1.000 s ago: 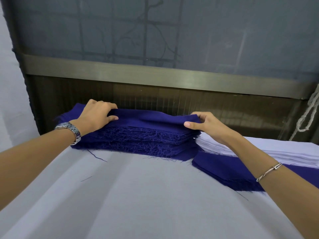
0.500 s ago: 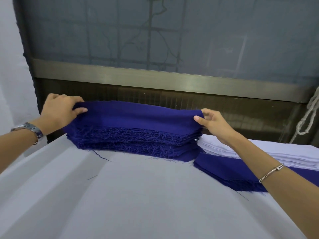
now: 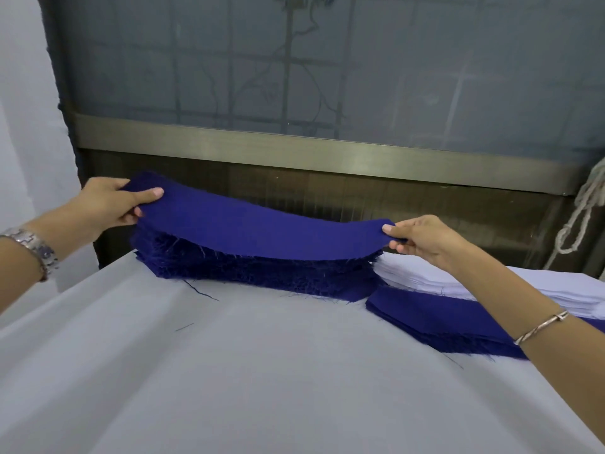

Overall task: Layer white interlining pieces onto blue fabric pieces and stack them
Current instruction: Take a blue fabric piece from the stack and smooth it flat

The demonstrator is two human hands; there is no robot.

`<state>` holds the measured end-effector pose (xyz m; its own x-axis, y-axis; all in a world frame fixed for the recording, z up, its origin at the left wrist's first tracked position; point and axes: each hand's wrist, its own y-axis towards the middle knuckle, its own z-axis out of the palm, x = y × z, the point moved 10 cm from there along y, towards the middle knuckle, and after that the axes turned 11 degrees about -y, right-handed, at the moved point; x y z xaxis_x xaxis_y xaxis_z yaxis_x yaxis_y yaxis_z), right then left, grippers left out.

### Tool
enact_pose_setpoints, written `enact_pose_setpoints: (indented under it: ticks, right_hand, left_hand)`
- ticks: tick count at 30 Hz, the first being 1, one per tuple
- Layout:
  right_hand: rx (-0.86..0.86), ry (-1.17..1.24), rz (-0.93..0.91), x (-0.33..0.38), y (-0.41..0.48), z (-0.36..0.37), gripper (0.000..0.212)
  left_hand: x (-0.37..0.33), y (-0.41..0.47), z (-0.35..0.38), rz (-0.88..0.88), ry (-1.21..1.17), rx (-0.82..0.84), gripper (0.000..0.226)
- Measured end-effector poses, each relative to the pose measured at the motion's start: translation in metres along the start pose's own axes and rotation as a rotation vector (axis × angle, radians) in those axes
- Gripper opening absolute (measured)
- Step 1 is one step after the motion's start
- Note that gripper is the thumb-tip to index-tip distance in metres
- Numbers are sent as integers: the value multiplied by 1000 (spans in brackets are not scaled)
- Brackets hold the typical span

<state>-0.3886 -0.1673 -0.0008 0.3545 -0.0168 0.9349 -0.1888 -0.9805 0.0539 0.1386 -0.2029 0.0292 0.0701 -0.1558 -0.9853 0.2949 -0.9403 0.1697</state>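
Raised since earlier off the blue stack (image 3: pixel 262 276), a blue piece (image 3: pixel 262 231) sagged between left hand (image 3: pixel 108 208) and right hand (image 3: pixel 422 239), fingers (image 3: pixel 149 194) pinching its ends, beside the white stack (image 3: pixel 458 283).

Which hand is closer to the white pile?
Right. The right hand pinches the blue piece right beside the white pile; the left hand holds its other end, far across.

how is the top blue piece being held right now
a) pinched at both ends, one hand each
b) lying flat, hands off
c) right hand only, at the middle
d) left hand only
a: the left hand pinches one end of the top blue piece and the right hand pinches the other, lifting it above the blue stack.
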Motion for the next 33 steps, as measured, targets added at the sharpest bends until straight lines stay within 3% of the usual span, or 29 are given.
enact_pose_setpoints:
  ticks: [4,9,23,29,31,33]
  right_hand:
    - [74,-60,79,-18,-15,-15,12]
    - [161,-168,134,-41,-45,-41,28]
    - [227,-328,203,-94,-97,-90,29]
    - [326,-383,238,-109,-119,-106,20]
    - [381,-404,266,-119,-126,-114,31]
    - [427,-426,287,-132,-130,-125,57]
  left_hand:
    - [21,-24,10,-153,2,98,42]
    - [44,-54,25,-219,111,198,39]
    - [75,-104,68,-315,236,420,30]
    - [93,-128,85,-366,318,644,37]
    - [100,-136,90,-379,391,730,42]
    - [105,-142,94,-373,470,795,46]
